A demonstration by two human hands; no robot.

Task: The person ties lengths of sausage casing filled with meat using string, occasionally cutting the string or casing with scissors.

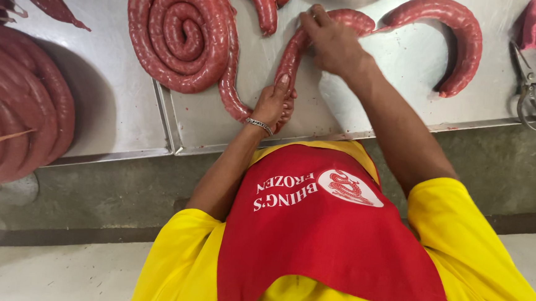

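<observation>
Left hand [275,105]: grip clenched round the near end of a sausage [292,56].
Right hand [330,39]: pinching the same sausage farther up.
Sausage: lies on the steel tabletop [396,84], beside a coil [179,30].
Scissors [535,98]: far right, well apart.

1. My left hand [275,104] sits close in, fingers curled in a closed grip, a bracelet at the wrist.
2. My right hand [332,40] reaches farther out, palm down, fingers pinched together.
</observation>
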